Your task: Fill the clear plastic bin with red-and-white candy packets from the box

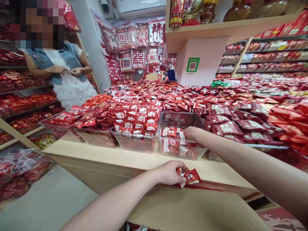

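Note:
My left hand (172, 173) is closed on small red candy packets (192, 177), held in front of the counter and just above a cardboard box flap (192, 205). Reaching over the rim of a clear plastic bin (183, 155), my right hand (192, 133) has its fingers down inside, hidden by the wrist and the bin wall. Rows of red and white packets (169, 132) lie in that bin, close to those fingers. Whether the right hand grips one of them does not show.
More clear bins (136, 144) heaped with red packets line the wooden counter (101, 157). A person (57, 67) holding a white bag (73, 89) stands at the far left. A wooden shelf (216, 30) juts out overhead. Bagged goods (21, 173) sit on the left floor.

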Tool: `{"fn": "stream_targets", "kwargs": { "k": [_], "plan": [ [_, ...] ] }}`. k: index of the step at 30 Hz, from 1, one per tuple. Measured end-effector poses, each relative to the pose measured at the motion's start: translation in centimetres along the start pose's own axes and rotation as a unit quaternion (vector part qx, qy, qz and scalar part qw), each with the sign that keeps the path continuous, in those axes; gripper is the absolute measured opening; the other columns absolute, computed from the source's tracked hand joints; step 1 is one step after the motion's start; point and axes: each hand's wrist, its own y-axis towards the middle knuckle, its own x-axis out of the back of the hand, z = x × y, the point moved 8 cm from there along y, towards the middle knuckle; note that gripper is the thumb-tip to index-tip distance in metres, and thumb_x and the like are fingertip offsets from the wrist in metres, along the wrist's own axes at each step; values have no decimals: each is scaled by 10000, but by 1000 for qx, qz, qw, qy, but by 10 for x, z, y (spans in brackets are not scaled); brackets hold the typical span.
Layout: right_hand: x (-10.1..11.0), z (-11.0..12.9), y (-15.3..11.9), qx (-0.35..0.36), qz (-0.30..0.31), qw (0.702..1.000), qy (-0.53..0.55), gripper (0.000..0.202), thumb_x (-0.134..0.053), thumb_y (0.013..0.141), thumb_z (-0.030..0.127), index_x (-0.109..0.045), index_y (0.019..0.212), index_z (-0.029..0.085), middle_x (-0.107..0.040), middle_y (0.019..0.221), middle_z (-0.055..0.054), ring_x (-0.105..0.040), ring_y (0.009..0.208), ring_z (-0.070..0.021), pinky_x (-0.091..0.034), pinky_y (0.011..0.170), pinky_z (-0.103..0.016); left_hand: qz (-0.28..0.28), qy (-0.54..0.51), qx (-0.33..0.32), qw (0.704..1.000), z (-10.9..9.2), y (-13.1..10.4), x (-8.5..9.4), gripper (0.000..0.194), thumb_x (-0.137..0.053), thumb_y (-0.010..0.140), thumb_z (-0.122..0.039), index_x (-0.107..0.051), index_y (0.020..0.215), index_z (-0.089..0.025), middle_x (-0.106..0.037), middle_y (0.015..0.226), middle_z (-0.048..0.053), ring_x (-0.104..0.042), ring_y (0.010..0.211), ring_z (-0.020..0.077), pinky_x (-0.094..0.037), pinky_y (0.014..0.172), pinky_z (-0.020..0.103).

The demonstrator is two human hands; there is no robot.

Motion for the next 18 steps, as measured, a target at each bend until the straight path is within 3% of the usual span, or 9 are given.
{"fn": "stream_targets", "kwargs": {
  "k": [4, 7, 10, 15, 18],
  "plan": [
    [7, -3, -16, -19, 24, 998, 62, 289, -602, 554, 193, -640, 823, 95, -639, 831, -138, -595, 725, -237, -410, 509, -251, 3, 14, -4, 1000, 1, 0, 0, 413, -566, 595, -259, -531, 1000, -185, -550, 770, -9, -444, 605, 80, -371, 565, 193],
    [4, 7, -24, 36, 77, 987, 138, 292, -666, 507, 288, -634, 763, 151, -636, 735, -60, -578, 637, -200, -392, 481, -246, 12, 4, -10, 1000, 3, 2, -2, 396, -561, 605, -277, -535, 989, -184, -557, 778, -7, -448, 603, 79, -370, 566, 193],
    [-4, 18, -29, 73, 137, 981, 120, 242, -691, 480, 304, -630, 660, 154, -616, 652, -36, -560, 594, -186, -398, 502, -264, 10, 5, -10, 1000, 6, 5, -2, 388, -560, 604, -284, -538, 979, -188, -551, 765, -9, -438, 590, 79, -360, 542, 190],
    [7, 16, -28, 11, 81, 993, 85, 200, -647, 498, 101, -631, 698, 111, -629, 767, -89, -576, 722, -221, -412, 554, -264, 8, 18, -14, 1000, 6, 5, -1, 394, -563, 605, -282, -539, 989, -193, -532, 730, -19, -433, 587, 79, -345, 528, 184],
    [9, 15, -29, -11, 74, 993, 90, 199, -630, 494, 70, -633, 691, 97, -632, 770, -102, -580, 724, -224, -416, 548, -262, 13, 20, -13, 1000, 5, 4, 0, 400, -566, 607, -284, -537, 996, -196, -544, 755, -16, -441, 606, 83, -353, 548, 188]
  ]
}}
